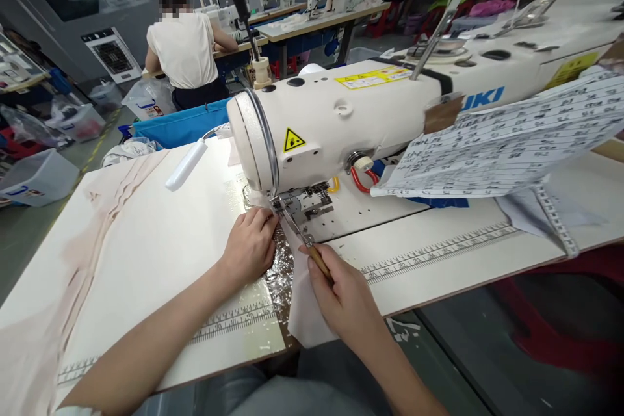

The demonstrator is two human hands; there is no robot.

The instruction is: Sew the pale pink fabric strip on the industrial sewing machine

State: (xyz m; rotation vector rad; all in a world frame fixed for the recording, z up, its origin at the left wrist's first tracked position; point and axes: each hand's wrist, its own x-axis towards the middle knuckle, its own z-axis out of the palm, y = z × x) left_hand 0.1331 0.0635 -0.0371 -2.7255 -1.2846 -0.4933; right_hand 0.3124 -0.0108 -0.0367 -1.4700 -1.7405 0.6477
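My left hand [251, 242] rests on the bed of a white sewing machine [316, 130], left of the needle area. Its fingers are curled together at the edge of pale pink fabric [308, 312]; the fingertips are partly hidden. Wrapped in my right hand [344, 292] is the wooden handle of an awl [319, 262]. The awl's metal shaft slants up and left to the presser foot [277, 203], close to my left fingertips. From there the fabric hangs toward the table's front edge, partly behind my right hand.
Printed measuring tapes [439, 250] run along the front of the white table [195, 234]. More pink fabric [97, 253] lies at the left. A handwritten sheet [507, 136] leans over the table at right, near red-handled scissors [363, 180]. Another person [182, 49] sits beyond.
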